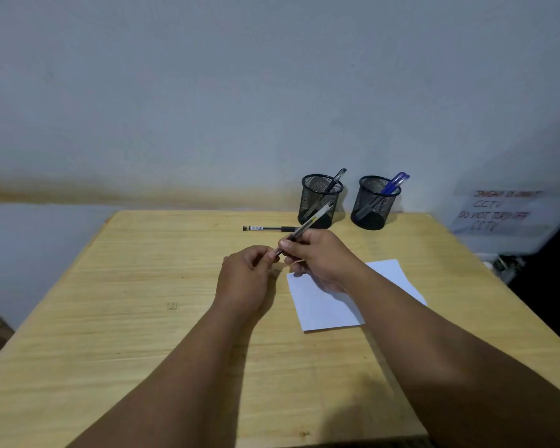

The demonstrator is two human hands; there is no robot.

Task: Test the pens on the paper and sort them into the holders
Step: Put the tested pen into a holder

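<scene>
My right hand [317, 257] grips a clear-barrelled pen [311, 223] that slants up to the right above the table. My left hand [246, 273] pinches the pen's lower tip end, where a cap may sit; the fingers hide it. A white sheet of paper [324, 305] lies under my right wrist. Another black pen [265, 228] lies flat behind my hands. Two black mesh holders stand at the back: the left holder [320, 202] has black pens, the right holder [374, 203] has blue ones.
The wooden table [143, 318] runs to a grey wall at the back. A handwritten paper notice [498, 210] hangs on the wall at the right. Dark clutter [511, 263] sits beyond the table's right edge.
</scene>
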